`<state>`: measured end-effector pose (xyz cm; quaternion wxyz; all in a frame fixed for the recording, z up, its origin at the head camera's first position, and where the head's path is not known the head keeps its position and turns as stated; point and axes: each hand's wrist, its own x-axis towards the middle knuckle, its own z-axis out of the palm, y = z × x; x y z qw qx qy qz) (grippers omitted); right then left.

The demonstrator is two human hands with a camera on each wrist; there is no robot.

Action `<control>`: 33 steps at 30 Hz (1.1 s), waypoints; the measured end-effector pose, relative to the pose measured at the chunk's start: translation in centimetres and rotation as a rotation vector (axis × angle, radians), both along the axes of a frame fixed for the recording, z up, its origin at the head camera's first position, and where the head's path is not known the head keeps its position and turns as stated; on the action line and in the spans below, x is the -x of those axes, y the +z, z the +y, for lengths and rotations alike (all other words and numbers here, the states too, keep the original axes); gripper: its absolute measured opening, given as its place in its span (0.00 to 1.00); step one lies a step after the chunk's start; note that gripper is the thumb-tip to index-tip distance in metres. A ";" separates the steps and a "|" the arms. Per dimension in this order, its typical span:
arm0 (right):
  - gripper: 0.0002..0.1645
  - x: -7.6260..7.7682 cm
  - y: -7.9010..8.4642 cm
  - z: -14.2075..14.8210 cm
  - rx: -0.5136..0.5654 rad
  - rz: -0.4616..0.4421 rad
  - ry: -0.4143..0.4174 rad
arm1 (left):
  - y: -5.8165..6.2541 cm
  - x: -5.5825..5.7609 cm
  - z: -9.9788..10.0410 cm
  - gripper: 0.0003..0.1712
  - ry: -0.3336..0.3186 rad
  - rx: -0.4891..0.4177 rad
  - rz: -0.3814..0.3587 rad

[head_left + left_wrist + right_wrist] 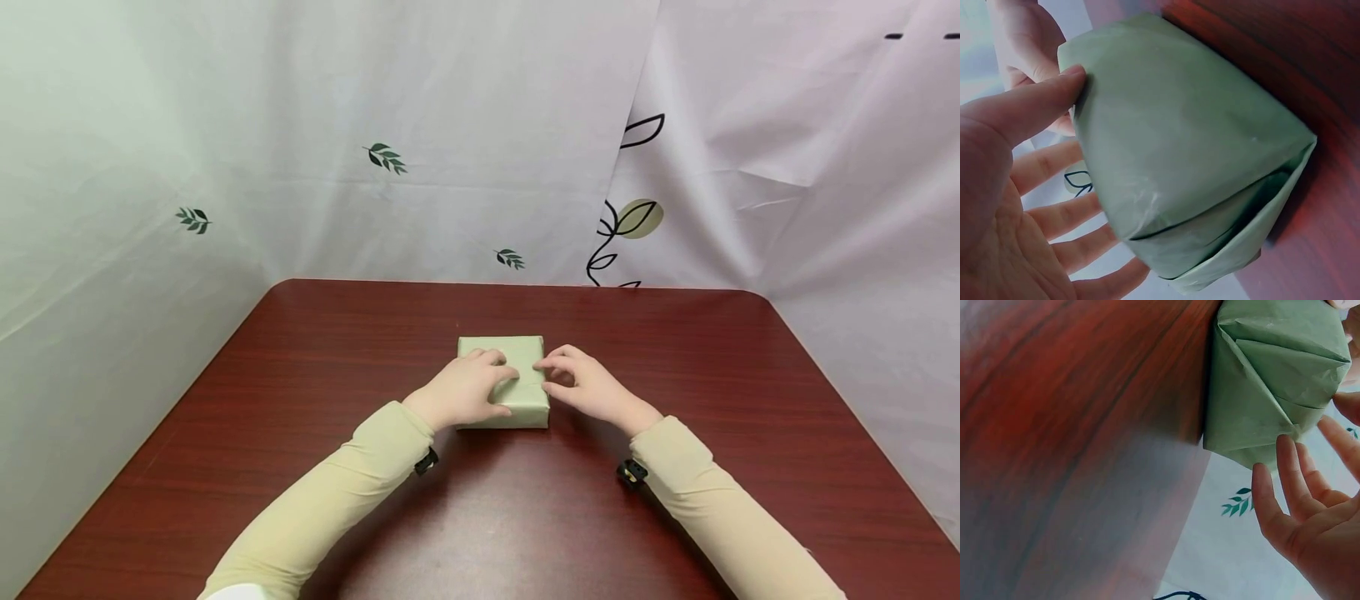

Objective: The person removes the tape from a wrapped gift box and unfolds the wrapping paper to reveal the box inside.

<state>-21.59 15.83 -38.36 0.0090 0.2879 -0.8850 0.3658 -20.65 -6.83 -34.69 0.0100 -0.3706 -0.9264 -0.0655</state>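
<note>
A box wrapped in pale green paper [528,400] lies on the dark red wooden table [337,350]. My left hand [468,387] rests over its left part, fingers spread on the top and thumb at the near upper edge. At the box's right side is my right hand [592,387], its slightly bent fingertips at the right edge. Folded paper flaps show on the end of the box [1266,381] in the right wrist view, with the fingertips [1286,447] beside them. Another folded end of the box [1191,131] appears in the left wrist view.
White cloth [465,100] printed with leaves hangs behind the table and along its sides. Each wrist carries a small black device [632,473] below a light sleeve [720,492]. The tabletop stretches out on both sides of the box.
</note>
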 end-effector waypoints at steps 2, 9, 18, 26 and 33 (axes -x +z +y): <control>0.17 -0.1 0.1 0.0 -0.020 0.019 0.010 | 0.0 0.1 0.0 0.28 -0.005 0.011 0.006; 0.13 0.0 0.0 0.2 -0.024 0.062 0.034 | -0.1 0.1 0.1 0.27 -0.007 0.016 0.006; 0.10 0.3 -0.3 0.3 -0.001 0.064 0.039 | 0.0 0.0 0.1 0.27 -0.009 0.001 0.006; 0.06 0.4 -0.5 0.3 0.012 0.068 0.028 | -0.2 0.0 0.1 0.27 -0.014 0.002 0.016; 0.04 0.7 -0.4 -0.2 0.087 -0.045 -0.094 | -0.1 -0.1 0.1 0.27 -0.008 -0.006 0.010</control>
